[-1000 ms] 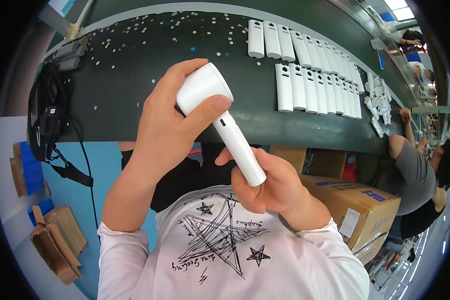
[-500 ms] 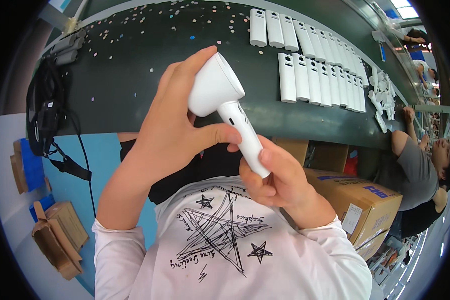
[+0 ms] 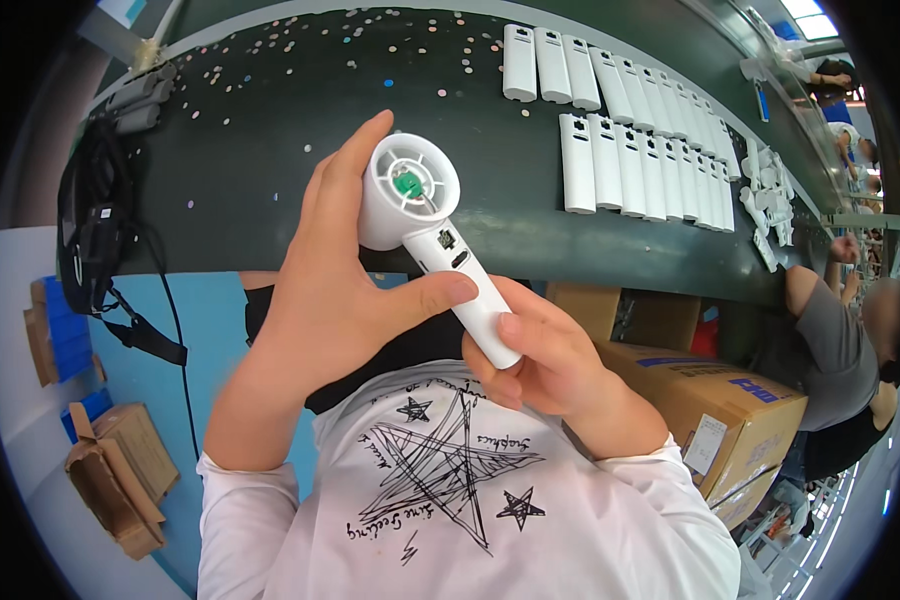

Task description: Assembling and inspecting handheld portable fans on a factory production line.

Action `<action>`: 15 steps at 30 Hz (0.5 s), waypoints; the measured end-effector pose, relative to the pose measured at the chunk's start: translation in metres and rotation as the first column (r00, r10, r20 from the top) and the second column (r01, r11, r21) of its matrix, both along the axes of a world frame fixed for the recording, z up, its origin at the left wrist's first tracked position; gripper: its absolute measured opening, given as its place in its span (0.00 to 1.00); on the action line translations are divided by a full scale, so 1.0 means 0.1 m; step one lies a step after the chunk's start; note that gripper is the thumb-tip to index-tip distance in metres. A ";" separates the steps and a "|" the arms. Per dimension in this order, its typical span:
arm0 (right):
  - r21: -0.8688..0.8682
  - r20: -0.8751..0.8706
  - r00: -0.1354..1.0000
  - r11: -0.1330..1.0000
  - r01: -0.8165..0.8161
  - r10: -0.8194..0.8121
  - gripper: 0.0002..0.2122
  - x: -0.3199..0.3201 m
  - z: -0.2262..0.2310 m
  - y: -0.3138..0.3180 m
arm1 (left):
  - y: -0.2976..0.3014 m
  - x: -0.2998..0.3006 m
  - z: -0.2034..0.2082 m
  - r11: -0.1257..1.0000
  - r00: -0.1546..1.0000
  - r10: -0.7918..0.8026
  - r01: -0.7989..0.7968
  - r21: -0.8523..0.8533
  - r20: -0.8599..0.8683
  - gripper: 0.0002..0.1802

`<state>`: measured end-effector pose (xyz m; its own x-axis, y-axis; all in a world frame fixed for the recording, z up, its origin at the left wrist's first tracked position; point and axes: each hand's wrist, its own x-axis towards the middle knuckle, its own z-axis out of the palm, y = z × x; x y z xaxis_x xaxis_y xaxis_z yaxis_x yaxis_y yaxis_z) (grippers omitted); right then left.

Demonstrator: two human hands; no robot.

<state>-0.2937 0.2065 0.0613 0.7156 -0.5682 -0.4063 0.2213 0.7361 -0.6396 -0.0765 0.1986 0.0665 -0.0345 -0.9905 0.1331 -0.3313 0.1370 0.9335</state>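
A white handheld fan (image 3: 427, 242) is held tilted in front of my chest, its round head up and its handle slanting down to the right. Inside the open head, spokes surround a green part at the centre. Two dark openings show on the upper handle. My left hand (image 3: 320, 285) wraps the head's left side, with its thumb pressed on the handle. The handle's lower end is gripped between the thumb and fingers of my right hand (image 3: 555, 350); some of those fingers are hidden behind it.
Two rows of white handle shells (image 3: 577, 165) lie on the dark table (image 3: 270, 165), with small white parts (image 3: 767, 190) at their right end. Coloured dots are scattered at the back. A black strapped device (image 3: 95, 215) sits left. Cardboard boxes (image 3: 710, 400) and another person (image 3: 830, 335) are at right.
The fan has turned so its head's spoked opening and the handle's openings face up toward me. Both hands have shifted slightly left with it, keeping their hold.
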 end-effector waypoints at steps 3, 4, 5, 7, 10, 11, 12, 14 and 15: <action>0.105 0.150 0.987 0.994 0.031 -0.047 0.25 -0.07 -0.03 0.03 | 0.03 -0.06 0.11 0.978 0.996 0.081 -0.085 0.188 0.029 0.59; 0.110 0.149 0.988 0.993 0.034 -0.050 0.25 -0.08 -0.04 0.03 | 0.03 -0.06 0.05 0.983 0.994 0.107 -0.108 0.149 0.015 0.58; 0.114 0.216 0.976 0.993 -0.018 -0.008 0.25 -0.10 -0.06 0.02 | 0.03 -0.06 0.01 0.985 0.991 0.133 -0.132 0.110 -0.001 0.58; 0.122 0.274 0.961 0.991 -0.062 0.026 0.26 -0.12 -0.05 0.01 | 0.01 -0.05 0.05 0.989 0.980 0.113 -0.127 0.073 0.166 0.56; 0.345 0.403 0.915 0.930 -0.126 -0.025 0.26 -0.12 0.00 0.02 | 0.00 -0.05 0.08 0.988 0.928 0.134 -0.150 0.020 0.349 0.54; 0.362 0.405 0.914 0.923 -0.127 -0.033 0.27 -0.11 0.00 0.03 | 0.01 -0.05 0.09 0.984 0.915 0.166 -0.181 0.004 0.368 0.53; 0.379 0.405 0.913 0.917 -0.121 -0.047 0.27 -0.11 0.00 0.04 | 0.01 -0.05 0.11 0.984 0.917 0.164 -0.180 0.010 0.364 0.53; 0.373 0.412 0.910 0.920 -0.120 -0.048 0.27 -0.10 -0.01 0.06 | 0.00 -0.05 0.16 0.985 0.894 0.165 -0.174 -0.017 0.416 0.52; 0.361 0.426 0.903 0.925 -0.122 -0.047 0.27 -0.10 -0.02 0.06 | 0.01 -0.05 0.16 0.985 0.895 0.165 -0.175 -0.014 0.415 0.52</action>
